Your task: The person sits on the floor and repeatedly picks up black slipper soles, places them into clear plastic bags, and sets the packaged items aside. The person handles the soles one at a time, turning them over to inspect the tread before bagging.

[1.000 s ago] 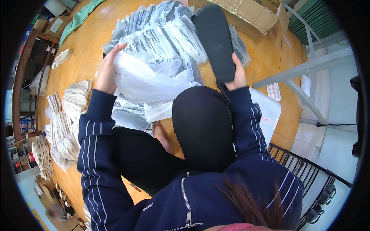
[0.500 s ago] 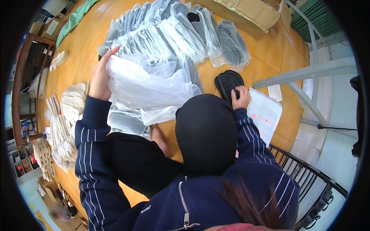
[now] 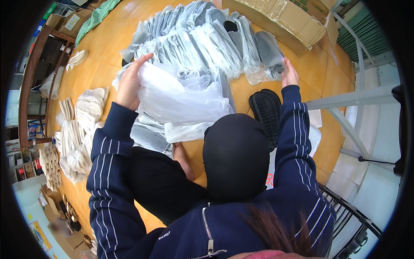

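My left hand [image 3: 130, 86] is at the left edge of a bunch of thin whitish plastic bags [image 3: 185, 97], its fingers closed on the bags and partly hidden by them. My right hand [image 3: 290, 74] reaches forward to the right end of the row, fingertips on the edge of a bagged black sole [image 3: 269, 49], which looks slightly blurred. Just below that hand, a pair of black ridged soles [image 3: 265, 113] lies stacked on the floor, beside my right sleeve. Many more dark soles in see-through bags [image 3: 189, 45] lie in overlapping rows in front of me.
Bundles of cream-coloured soles [image 3: 71, 138] lie on the left. A taped cardboard box [image 3: 280, 23] stands at the far right, near a grey metal frame [image 3: 345, 98]. A brown wooden shelf [image 3: 30, 86] stands at the far left. A white printed bag [image 3: 315, 140] shows beyond my right arm.
My right hand has left the black soles and moved forward to the bagged sole at the end of the row. The left hand stays at the plastic bags. The view has shifted slightly.
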